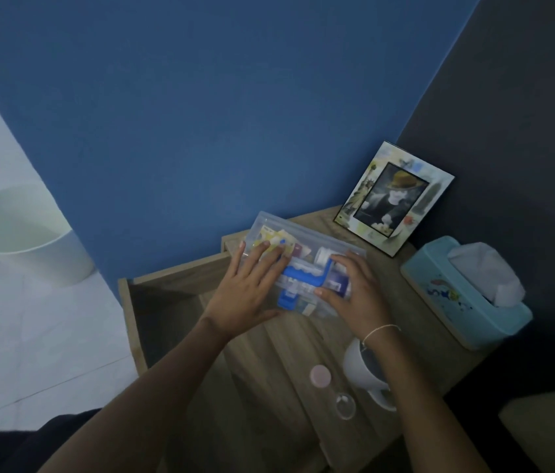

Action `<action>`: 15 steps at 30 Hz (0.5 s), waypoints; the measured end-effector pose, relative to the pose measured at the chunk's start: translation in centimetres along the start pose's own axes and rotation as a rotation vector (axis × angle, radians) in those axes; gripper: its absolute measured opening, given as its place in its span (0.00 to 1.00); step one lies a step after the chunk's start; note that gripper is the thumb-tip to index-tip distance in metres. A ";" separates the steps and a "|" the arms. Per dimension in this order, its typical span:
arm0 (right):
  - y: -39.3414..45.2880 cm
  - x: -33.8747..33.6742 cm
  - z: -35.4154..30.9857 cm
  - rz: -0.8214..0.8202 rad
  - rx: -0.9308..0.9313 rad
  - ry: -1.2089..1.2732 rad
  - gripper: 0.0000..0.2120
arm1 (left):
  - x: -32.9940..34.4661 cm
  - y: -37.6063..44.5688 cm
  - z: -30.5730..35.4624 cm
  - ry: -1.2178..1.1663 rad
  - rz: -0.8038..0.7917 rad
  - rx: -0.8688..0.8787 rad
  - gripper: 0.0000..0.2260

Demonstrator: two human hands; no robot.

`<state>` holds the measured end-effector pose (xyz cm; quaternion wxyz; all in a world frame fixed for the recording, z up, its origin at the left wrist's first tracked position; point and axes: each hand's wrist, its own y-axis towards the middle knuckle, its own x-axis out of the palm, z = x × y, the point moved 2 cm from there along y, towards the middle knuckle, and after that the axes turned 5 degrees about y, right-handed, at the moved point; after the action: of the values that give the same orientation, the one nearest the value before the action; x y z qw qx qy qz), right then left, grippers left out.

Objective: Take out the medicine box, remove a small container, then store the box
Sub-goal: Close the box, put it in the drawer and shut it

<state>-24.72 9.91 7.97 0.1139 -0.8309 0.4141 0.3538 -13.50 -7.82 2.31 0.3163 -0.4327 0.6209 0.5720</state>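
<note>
Medicine box (306, 247) on nightstand (269, 353), both hands flat on lid, labels unreadable

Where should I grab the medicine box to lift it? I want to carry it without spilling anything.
Take the blue handle on the lid of the medicine box, coming from above. The box lies flat on the table with the handle facing up at its middle, so it should hang level. Check the blue latch first; whether it is shut is unclear.
</note>
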 end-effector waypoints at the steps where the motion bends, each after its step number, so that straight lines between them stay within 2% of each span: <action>1: 0.0 0.0 -0.1 0.005 -0.006 0.007 0.30 | -0.1 0.1 -0.2 -0.018 0.015 0.003 0.39; 5: 0.1 0.1 -0.1 0.023 -0.009 0.025 0.30 | -0.7 0.2 -1.0 -0.106 0.045 0.033 0.34; 10: 0.1 0.0 -0.1 0.013 -0.008 0.018 0.30 | -1.6 0.8 -0.4 -0.218 0.103 -0.086 0.25; 15: 0.2 0.1 -0.1 0.022 -0.007 0.000 0.30 | -1.6 0.8 0.0 -0.271 0.076 -0.129 0.25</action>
<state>-24.78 9.66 7.97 0.1070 -0.8267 0.4218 0.3566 -13.52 -7.59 4.05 0.3471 -0.3471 0.5502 0.6755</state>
